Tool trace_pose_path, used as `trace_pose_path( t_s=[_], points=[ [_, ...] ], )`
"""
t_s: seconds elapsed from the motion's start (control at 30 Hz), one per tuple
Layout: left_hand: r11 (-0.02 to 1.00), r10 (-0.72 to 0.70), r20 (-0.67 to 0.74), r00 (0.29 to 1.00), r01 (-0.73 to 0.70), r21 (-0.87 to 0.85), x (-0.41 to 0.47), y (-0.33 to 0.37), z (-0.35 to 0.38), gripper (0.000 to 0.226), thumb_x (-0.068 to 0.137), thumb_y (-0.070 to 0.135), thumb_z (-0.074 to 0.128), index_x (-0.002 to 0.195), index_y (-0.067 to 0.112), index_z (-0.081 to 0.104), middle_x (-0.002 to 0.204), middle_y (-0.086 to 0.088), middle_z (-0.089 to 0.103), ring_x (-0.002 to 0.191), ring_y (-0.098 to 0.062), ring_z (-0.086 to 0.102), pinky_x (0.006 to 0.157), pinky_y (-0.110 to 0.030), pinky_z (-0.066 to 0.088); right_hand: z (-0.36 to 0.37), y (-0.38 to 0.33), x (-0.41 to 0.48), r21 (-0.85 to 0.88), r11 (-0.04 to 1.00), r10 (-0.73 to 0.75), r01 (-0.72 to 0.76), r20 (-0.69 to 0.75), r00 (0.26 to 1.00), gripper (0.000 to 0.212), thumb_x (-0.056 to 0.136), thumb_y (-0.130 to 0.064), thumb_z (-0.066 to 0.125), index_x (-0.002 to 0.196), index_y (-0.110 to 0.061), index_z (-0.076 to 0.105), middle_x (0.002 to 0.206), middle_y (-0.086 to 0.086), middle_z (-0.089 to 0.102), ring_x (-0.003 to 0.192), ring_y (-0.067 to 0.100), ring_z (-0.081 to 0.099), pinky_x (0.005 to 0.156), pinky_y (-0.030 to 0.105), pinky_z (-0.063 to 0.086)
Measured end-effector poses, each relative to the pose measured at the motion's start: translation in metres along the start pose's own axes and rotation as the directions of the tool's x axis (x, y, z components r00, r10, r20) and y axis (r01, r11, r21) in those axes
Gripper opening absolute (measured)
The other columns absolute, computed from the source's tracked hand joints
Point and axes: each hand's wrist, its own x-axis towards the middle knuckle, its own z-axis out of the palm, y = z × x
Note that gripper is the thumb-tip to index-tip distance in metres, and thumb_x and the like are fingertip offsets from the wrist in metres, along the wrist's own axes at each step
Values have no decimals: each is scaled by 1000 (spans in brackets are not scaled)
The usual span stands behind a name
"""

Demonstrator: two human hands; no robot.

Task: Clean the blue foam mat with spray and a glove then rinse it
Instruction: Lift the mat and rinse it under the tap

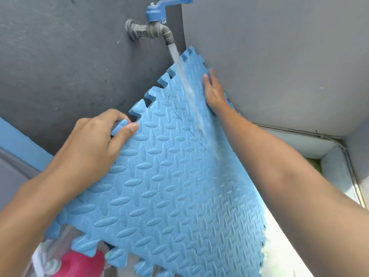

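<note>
A blue foam mat [171,186] with a raised tread pattern and jigsaw edges is held tilted under a running tap [157,30]. A stream of water [187,86] falls onto its upper part and runs down the surface. My left hand [95,140] pinches a tooth on the mat's left edge between thumb and fingers. Near the mat's top right edge, my right hand [214,90] lies flat and wet on the surface, fingers spread, beside the water stream. No glove is on either hand.
The tap has a blue lever handle [169,3] and comes out of a dark grey wall [60,56]. A lighter grey wall [279,56] stands right. A pink-capped bottle [81,262] sits at lower left. A wet floor corner with a gutter [329,148] lies at right.
</note>
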Motion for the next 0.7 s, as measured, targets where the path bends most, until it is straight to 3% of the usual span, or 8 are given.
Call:
trace_pose_path(
  t_s=[0.07,0.13,0.2,0.27,0.37,0.47,0.6,0.7],
  points=[
    [1000,10,-15,1000,-10,-13,0,0,2,25,98,49,52,98,27,65,58,1,61,61,-10,57,58,-29,42,-19,82,-16,-29,967,247,-252,-129,961,68,98,-57,30,158,-23,30,162,2,37,149,24,34,124,42,22],
    [1000,9,-16,1000,-10,-19,-1,-1,3,23,98,47,53,98,27,65,57,3,60,60,-8,55,58,-27,41,-35,163,-57,-55,887,436,-458,-226,871,70,96,-59,31,156,-22,32,159,6,39,146,31,38,121,45,26],
    [1000,10,-23,1000,-10,-18,-1,0,3,23,99,45,54,98,25,66,55,6,56,58,-7,53,57,-26,39,-47,208,-99,-34,831,532,-555,-242,811,74,95,-64,31,158,-24,27,163,4,32,149,32,32,123,48,23],
    [1000,9,-28,1000,-9,-20,0,1,3,24,99,43,55,99,22,68,54,7,54,57,-7,51,56,-25,38,-50,210,-120,-2,828,545,-561,-237,804,77,93,-68,32,160,-32,18,167,-1,23,153,31,23,124,50,19],
    [1000,5,-28,1000,-5,-9,0,2,3,27,100,42,54,101,19,68,58,6,55,60,-7,50,57,-24,36,-30,161,-123,9,918,388,-397,-234,892,81,91,-72,32,161,-36,14,168,-3,20,156,25,16,125,52,15],
    [1000,-17,-3,1000,17,4,1,1,4,31,100,46,52,103,19,67,71,-1,64,67,-8,53,60,-34,39,20,79,-146,-7,994,107,-109,-153,982,68,104,-57,32,162,-26,14,170,-4,12,157,13,4,127,49,6],
    [998,-60,23,998,59,9,1,2,2,30,101,47,52,103,20,65,91,-6,69,79,-22,58,73,-37,42,69,-28,-215,-29,991,-133,131,-71,989,67,106,-51,29,163,-23,7,171,-6,4,156,6,-5,128,41,-3],
    [997,-72,30,997,72,3,2,4,0,31,102,45,52,106,18,67,96,-6,69,90,-23,56,76,-37,40,88,-55,-295,-25,974,-227,226,-43,973,70,105,-52,28,163,-22,3,171,-8,-2,155,4,-12,126,40,-6]
  ],
)
